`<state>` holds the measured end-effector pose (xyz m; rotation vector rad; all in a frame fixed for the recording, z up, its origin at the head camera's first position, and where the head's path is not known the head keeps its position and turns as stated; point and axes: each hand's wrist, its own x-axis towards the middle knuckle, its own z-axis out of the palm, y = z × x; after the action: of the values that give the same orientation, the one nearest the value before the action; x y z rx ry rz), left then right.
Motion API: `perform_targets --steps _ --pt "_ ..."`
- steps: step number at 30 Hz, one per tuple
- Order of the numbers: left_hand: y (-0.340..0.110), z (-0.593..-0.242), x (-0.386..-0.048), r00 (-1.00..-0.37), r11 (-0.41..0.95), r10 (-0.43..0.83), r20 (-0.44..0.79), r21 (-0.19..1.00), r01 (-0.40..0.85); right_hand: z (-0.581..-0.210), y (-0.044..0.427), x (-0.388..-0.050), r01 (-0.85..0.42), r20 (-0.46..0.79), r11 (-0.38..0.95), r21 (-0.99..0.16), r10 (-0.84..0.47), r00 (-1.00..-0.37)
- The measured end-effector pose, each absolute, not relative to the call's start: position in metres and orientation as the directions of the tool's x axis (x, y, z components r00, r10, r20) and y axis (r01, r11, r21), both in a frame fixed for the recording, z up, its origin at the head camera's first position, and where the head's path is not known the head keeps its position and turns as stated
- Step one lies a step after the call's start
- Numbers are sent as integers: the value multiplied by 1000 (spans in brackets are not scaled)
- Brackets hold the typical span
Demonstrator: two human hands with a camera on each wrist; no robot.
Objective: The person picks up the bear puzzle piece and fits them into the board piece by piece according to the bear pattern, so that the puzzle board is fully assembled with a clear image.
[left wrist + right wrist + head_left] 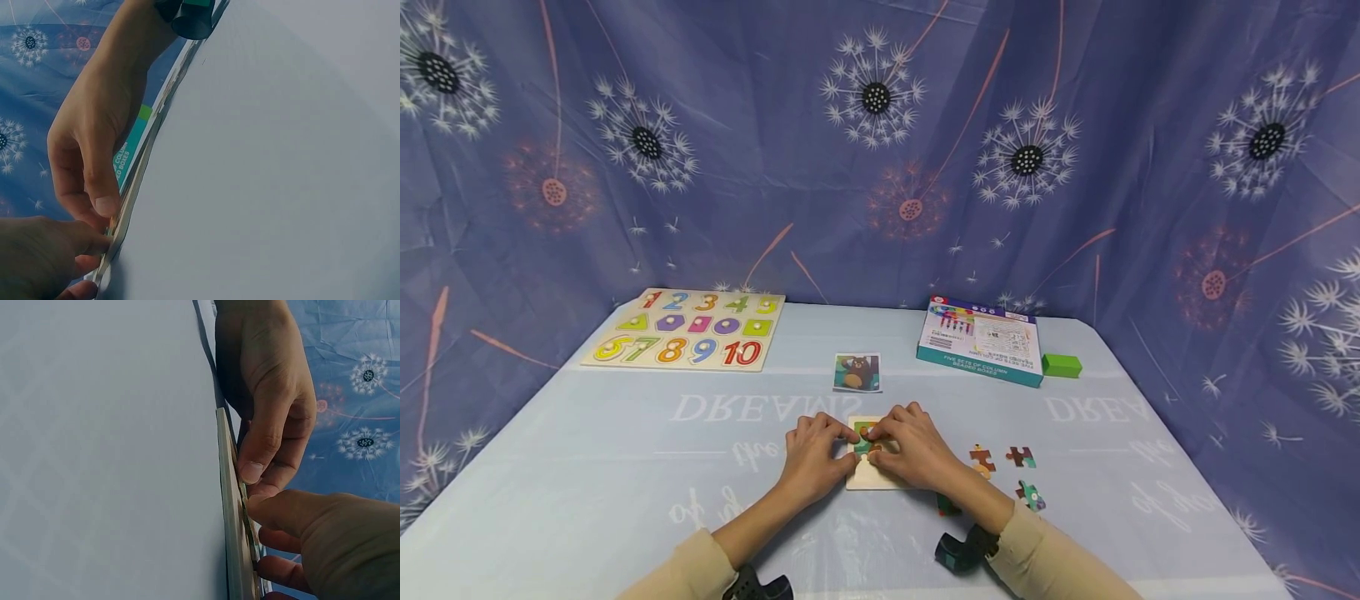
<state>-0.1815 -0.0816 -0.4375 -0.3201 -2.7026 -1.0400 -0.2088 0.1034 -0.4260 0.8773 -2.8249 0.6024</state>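
Observation:
A small wooden puzzle board [867, 479] lies flat in front of the person, with green and brown pieces [861, 447] in its upper part and bare wood below. The left hand [814, 457] grips the board's left edge, thumb and forefinger apart. From the other side the right hand [917, 447] reaches over the board, its thumb and forefinger pinching a piece, largely hidden. In the left wrist view the right hand [94, 137] bends down to the board's edge, near the left hand [44, 259]. The right wrist view shows both thumbs close together at the pieces.
Loose puzzle pieces [1021, 456] lie right of the board, one partly under the right forearm. Behind the board is a bear picture card [857, 372]. A number board [677, 329] stands back left; a flat box [979, 342] and green block [1062, 366] are back right.

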Motion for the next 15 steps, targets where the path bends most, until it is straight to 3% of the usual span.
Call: perform_targets --steps 15 --pt "-81 -439 -182 -951 734 122 285 619 280 -428 103 -210 -590 254 746 -310 -533 -807"
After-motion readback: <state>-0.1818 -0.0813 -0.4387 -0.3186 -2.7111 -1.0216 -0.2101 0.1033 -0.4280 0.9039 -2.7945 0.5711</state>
